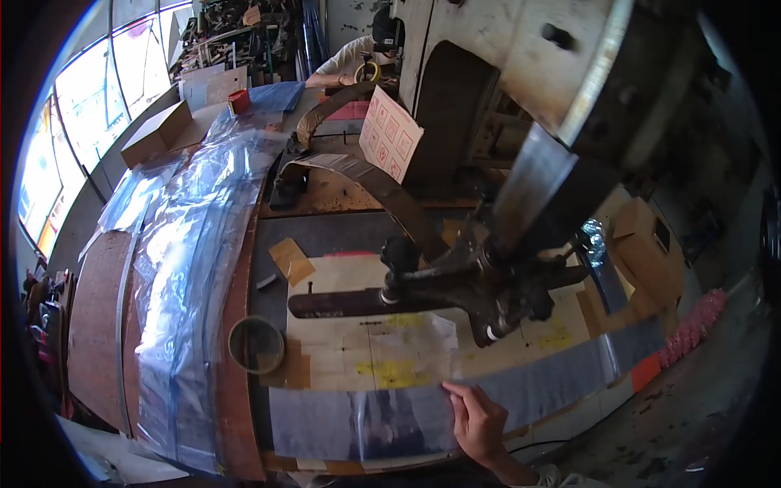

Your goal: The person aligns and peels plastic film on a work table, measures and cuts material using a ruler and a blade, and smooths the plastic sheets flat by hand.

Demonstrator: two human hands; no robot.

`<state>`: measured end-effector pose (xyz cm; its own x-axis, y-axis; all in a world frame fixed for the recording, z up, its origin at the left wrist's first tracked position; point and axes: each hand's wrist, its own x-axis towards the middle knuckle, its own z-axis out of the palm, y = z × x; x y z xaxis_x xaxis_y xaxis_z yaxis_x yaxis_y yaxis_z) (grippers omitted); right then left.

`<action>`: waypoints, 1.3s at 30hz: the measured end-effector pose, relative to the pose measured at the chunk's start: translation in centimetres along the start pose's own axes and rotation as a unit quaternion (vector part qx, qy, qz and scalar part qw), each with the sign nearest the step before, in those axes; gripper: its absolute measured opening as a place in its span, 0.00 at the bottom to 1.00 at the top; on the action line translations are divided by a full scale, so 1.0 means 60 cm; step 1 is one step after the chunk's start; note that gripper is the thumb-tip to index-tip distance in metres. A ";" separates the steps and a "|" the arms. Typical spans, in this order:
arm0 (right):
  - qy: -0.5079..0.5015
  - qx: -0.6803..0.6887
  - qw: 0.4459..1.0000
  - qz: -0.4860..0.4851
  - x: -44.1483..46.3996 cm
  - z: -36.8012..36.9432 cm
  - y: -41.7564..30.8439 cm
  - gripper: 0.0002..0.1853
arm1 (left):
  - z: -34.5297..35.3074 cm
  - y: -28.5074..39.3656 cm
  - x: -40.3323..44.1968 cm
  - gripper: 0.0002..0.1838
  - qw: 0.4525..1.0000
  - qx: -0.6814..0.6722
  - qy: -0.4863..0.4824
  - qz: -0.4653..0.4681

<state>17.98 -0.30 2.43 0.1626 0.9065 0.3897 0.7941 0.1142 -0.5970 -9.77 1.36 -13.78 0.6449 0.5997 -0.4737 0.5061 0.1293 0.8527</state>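
Observation:
My right hand (478, 419) reaches in from the lower right. Its index finger is stretched out, with the thumb apart below it, and the other fingers look curled. The fingertip rests at the upper edge of a long strip of dark bluish plastic film (317, 423) along the near side of the table. Just beyond it, a pale board (325, 350) with yellow patches carries a thin clear plastic piece (435, 337). Above the board stands a dark metal press arm (342, 304) with clamps. My left hand is out of view.
A tape roll (256, 345) lies left of the board. Clear plastic sheets (191, 276) cover the left table. Curved metal bars (366, 183), a printed card (390, 134) and a cardboard box (647, 244) stand around the machine. Another person's arm (342, 65) shows at the back.

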 end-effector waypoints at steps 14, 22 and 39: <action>-0.009 -0.090 0.996 -0.009 -0.005 0.021 -0.006 0.11 | 0.091 0.138 -0.138 0.27 0.948 0.176 -0.151 0.218; 0.000 -0.176 0.983 -0.043 -0.006 0.076 -0.001 0.21 | 0.072 0.297 -0.133 0.26 0.883 0.287 0.251 0.275; 0.024 -0.237 0.970 -0.045 -0.013 0.105 -0.014 0.25 | 0.043 0.296 -0.040 0.31 0.796 0.462 0.356 0.159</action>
<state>13.47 1.47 -1.77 0.0979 0.8801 0.4646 0.9846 -0.0178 -0.1737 -0.86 0.17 1.95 0.5022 0.8249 0.2594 0.8001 -0.5571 0.2224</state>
